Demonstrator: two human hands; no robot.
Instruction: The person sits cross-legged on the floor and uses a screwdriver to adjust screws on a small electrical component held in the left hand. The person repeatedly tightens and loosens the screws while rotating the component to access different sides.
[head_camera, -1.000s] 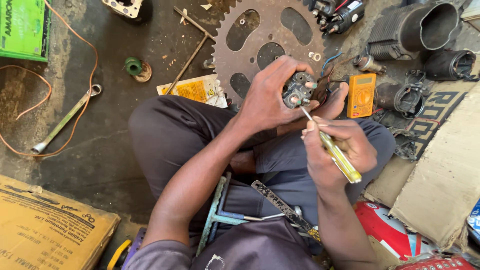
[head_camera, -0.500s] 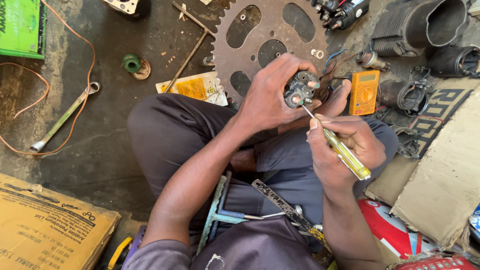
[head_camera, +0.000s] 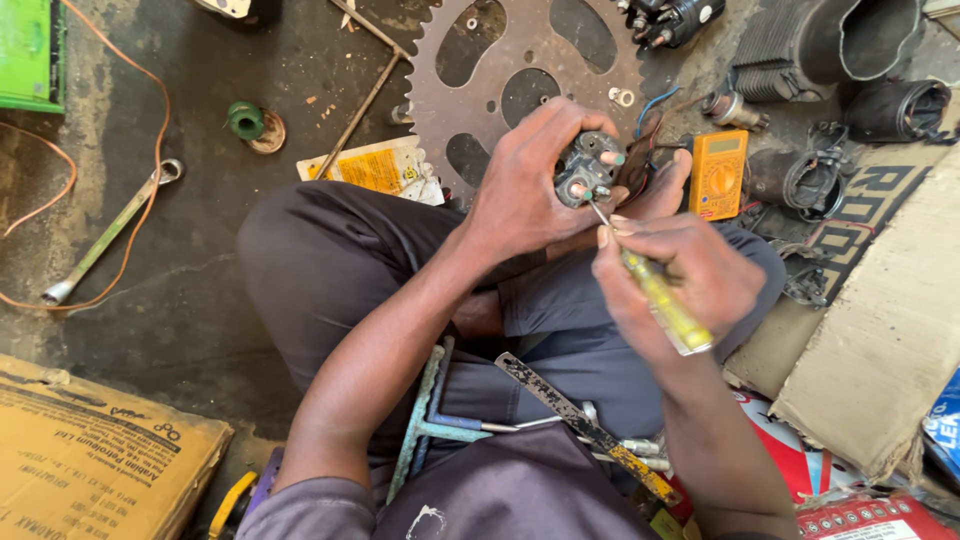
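- Motor part (head_camera: 588, 166): small, metal, looks dense and stiff; my left hand (head_camera: 530, 190) clamps its body.
- My right hand (head_camera: 690, 280) grips the yellow-handled screwdriver (head_camera: 655, 295), tip at the part's terminals.

Left hand (head_camera: 525, 190) is raised over the lap, palm down, fingers curled tight round a small metal part (head_camera: 590, 165); thumb side is turned toward the body. Left forearm is angled up from lower left, elbow bent. Right hand (head_camera: 685, 275) is set just below and right of it, closed in a pinch grip on a screwdriver (head_camera: 655, 295), forefinger laid along the shaft. Right forearm is bent upward from bottom right. Hands are near, not touching.
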